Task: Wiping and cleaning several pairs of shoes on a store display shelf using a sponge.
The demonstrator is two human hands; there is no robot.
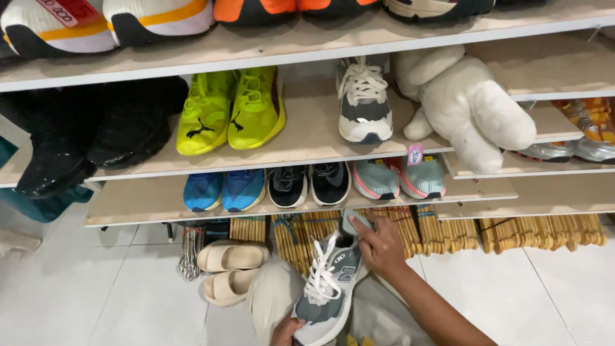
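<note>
A grey and white sneaker (328, 282) is held low in front of the wooden shoe shelf (307, 138), below its bottom board and above the white tiled floor (96, 282). Its toe is gripped by the left hand (286, 330), fingers closed around the sole edge, while the heel collar is pinched by the right hand (379, 247), fingers curled shut on the padded tongue or collar. The shoe is made of smooth synthetic panels and mesh, with loose white cotton laces and a thick rubbery sole. Its apparent match (364, 102) is seen upright on the middle board of the shelf, beside a soft plush toy (467, 102). A slip seems possible: with only the two ends held, the shoe could twist and drop onto the cream foam slides (230, 269) beside it. The dangling laces could also snag on the bundled wooden hangers (442, 230) under the shelf.
</note>
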